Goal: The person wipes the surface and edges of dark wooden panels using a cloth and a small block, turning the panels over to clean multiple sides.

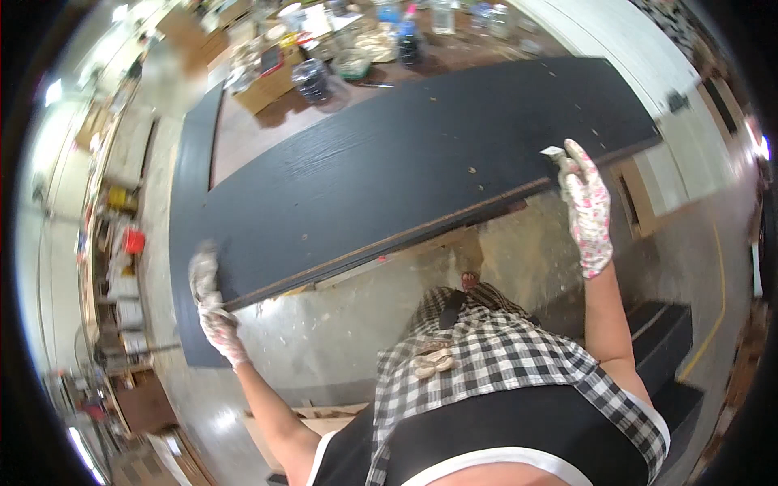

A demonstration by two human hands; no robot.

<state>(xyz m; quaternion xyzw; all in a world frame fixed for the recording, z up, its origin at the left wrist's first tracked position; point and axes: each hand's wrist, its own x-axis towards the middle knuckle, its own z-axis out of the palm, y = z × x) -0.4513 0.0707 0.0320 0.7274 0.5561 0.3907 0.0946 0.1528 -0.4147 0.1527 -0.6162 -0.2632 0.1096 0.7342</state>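
A long black board [389, 154] lies across a brown work table in front of me, its raw brown edge toward me. My left hand [217, 312], in a flowered glove with greyed fingers, is at the board's left end. Motion smears its fingers, so I cannot make out whether it grips anything. Near the board's right end, my right hand [587, 211] is raised at the front edge in a matching white and pink glove. Its fingers are closed on a small white scrap [553, 151], whose kind I cannot make out.
Beyond the board, the table [251, 146] bears jars, bottles and an open cardboard box [267, 89]. Another black panel [190, 186] lies at the left. Dark stacked boards [664, 348] stand low on my right. Shelves with a red bucket [134, 240] line the left.
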